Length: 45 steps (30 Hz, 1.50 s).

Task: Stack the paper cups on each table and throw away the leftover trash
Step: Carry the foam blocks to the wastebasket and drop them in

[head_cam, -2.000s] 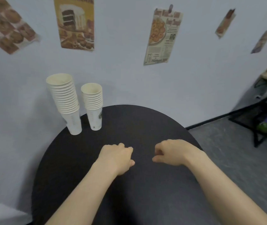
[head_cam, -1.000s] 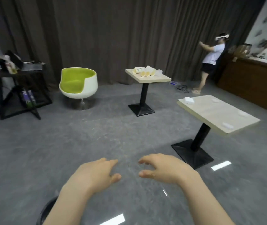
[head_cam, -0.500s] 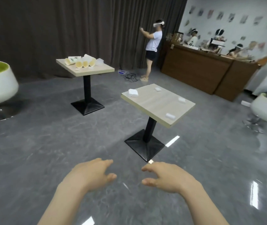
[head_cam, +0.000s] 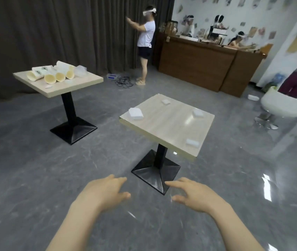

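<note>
Above floor | left hand (head_cam: pixel 106 193) spread, empty | right hand (head_cam: pixel 194 195) spread, empty

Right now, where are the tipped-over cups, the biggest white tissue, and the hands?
Paper cups (head_cam: pixel 50 78), head view, open mouth.
Biggest tissue (head_cam: pixel 135 114), head view, top.
Left hand (head_cam: pixel 106 193), head view, back.
Right hand (head_cam: pixel 196 195), head view, back.

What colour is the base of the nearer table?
Black base, clearest in the head view.
</note>
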Tool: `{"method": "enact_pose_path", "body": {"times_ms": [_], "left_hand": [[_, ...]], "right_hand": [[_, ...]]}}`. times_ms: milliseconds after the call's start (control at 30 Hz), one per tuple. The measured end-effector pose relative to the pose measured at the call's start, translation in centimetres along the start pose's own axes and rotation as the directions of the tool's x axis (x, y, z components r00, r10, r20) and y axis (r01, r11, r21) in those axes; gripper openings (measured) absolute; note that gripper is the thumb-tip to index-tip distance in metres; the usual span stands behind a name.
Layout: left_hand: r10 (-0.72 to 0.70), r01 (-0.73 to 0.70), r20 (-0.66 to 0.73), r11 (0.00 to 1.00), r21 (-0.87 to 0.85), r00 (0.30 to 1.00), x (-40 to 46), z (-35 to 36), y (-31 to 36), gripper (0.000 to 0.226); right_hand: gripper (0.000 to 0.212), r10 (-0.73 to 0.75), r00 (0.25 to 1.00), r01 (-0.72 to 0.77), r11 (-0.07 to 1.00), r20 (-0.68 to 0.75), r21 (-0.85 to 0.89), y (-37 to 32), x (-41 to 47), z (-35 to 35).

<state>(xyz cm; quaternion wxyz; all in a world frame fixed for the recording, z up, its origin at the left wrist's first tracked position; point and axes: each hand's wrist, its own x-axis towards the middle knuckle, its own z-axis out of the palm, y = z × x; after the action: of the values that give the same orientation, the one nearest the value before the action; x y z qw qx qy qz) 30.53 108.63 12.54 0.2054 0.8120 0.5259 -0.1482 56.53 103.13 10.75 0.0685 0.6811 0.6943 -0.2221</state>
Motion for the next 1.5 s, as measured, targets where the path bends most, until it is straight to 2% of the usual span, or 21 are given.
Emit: {"method": "enact_pose_path", "body": {"times_ms": [233,333,567,767,900,1100,1267,1367,1500], "left_hand": [[0.080,-0.080,0.084,0.997,0.000,0.993,11.4,-4.1,-1.9,0.062],[0.104,-0.104,0.116,0.995,-0.003,0.988,16.2,-5.3,-1.8,0.062],[0.112,-0.116,0.094,0.993,0.037,0.989,28.8,-9.0,-0.3,0.056],[0.073,-0.077,0.132,0.997,0.025,0.989,38.3,-11.1,0.4,0.059],[0.028,-0.034,0.184,0.999,0.027,0.982,42.4,-12.1,-0.2,0.059],[-0.015,0.006,0.207,0.999,0.042,0.978,48.5,-13.9,-2.5,0.060],[-0.023,0.018,0.048,0.995,0.094,0.999,54.4,-15.6,-5.2,0.071],[-0.001,0.005,-0.028,0.987,0.163,1.000,58.0,-16.5,-7.1,0.084],[0.102,-0.089,-0.025,0.949,0.302,0.994,62.5,-17.1,-8.8,0.099]], "right_hand": [[0.053,0.114,0.990,-0.120,0.990,-0.087,-0.068,4.7,10.5,-1.4],[0.055,0.162,0.981,-0.171,0.981,-0.103,-0.091,8.6,14.8,-2.1],[0.055,0.227,0.960,-0.244,0.966,-0.165,-0.090,18.9,26.0,-4.0],[0.058,0.237,0.967,-0.254,0.941,-0.097,-0.224,25.8,33.0,-3.1],[0.072,0.268,0.962,-0.272,0.924,-0.051,-0.268,28.5,35.0,-2.9],[0.072,0.250,0.967,-0.251,0.928,-0.038,-0.274,29.4,37.8,-2.9],[0.068,0.257,0.963,-0.270,0.938,-0.084,-0.216,27.9,40.9,-4.0],[0.067,0.245,0.963,-0.258,0.958,-0.110,-0.126,25.7,43.5,-5.6],[0.068,0.221,0.965,-0.234,0.969,-0.138,-0.080,22.4,46.5,-7.3]]}}
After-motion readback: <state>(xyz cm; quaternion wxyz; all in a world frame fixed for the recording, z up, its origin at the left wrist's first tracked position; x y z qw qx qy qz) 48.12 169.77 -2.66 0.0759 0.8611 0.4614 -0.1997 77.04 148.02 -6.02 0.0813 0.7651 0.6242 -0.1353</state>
